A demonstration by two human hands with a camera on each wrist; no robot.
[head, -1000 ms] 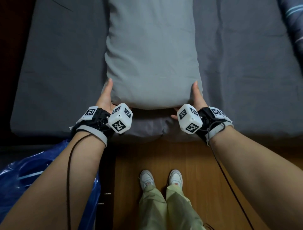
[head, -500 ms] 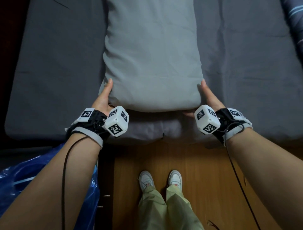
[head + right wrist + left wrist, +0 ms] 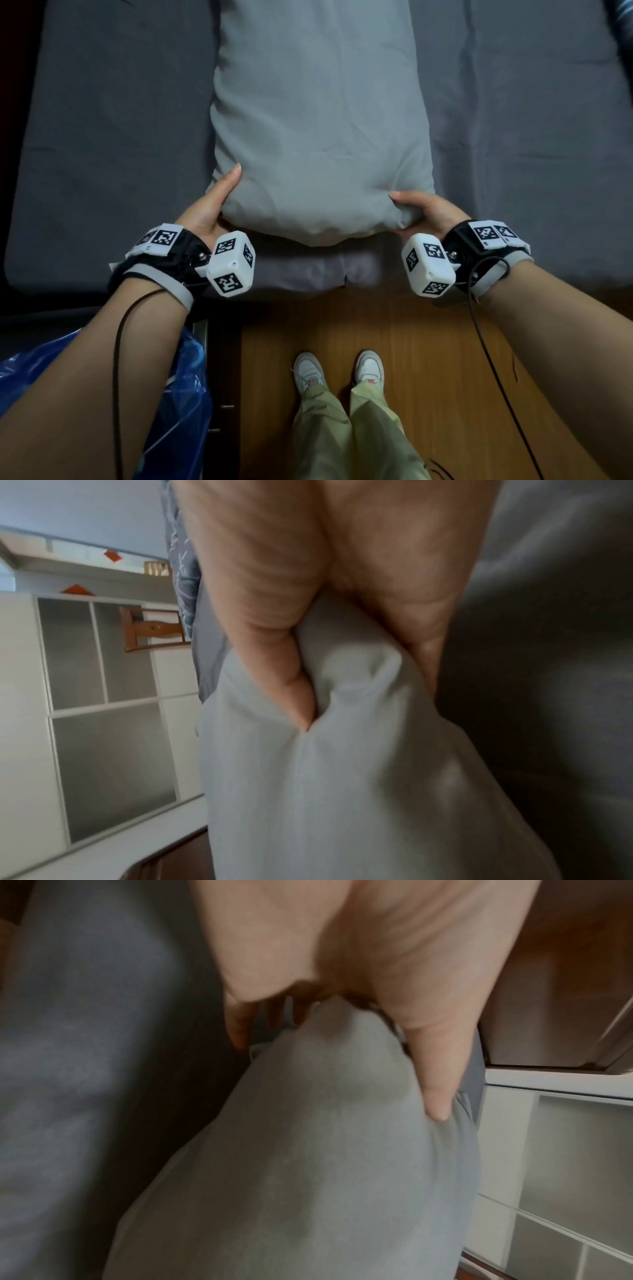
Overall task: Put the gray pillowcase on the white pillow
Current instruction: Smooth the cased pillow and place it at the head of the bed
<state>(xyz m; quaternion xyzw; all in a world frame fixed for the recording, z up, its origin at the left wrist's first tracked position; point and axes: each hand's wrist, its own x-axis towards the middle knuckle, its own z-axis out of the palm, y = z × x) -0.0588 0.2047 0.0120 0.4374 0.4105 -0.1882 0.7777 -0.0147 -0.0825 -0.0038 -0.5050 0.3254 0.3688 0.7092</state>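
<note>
The pillow in its gray pillowcase [image 3: 318,120] lies lengthwise on the bed, its near end at the bed's edge. No white of the pillow shows. My left hand [image 3: 209,212] grips the near-left corner, thumb along the side and fingers tucked underneath. In the left wrist view the thumb [image 3: 428,1091] presses into the pillowcase [image 3: 308,1177]. My right hand [image 3: 424,212] pinches the near-right corner, with the thumb on top. The right wrist view shows the fabric [image 3: 342,791] bunched between thumb [image 3: 291,685] and fingers.
A dark gray sheet [image 3: 102,137] covers the bed, and a paler fold of cloth [image 3: 308,270] hangs at its near edge. A blue plastic bag [image 3: 171,394] sits on the floor at the left. My white shoes [image 3: 308,370] stand on the wooden floor [image 3: 428,359].
My right hand slid from the pillow's right side onto the near-right corner and closed on it, bunching the fabric. The left hand stayed at its corner.
</note>
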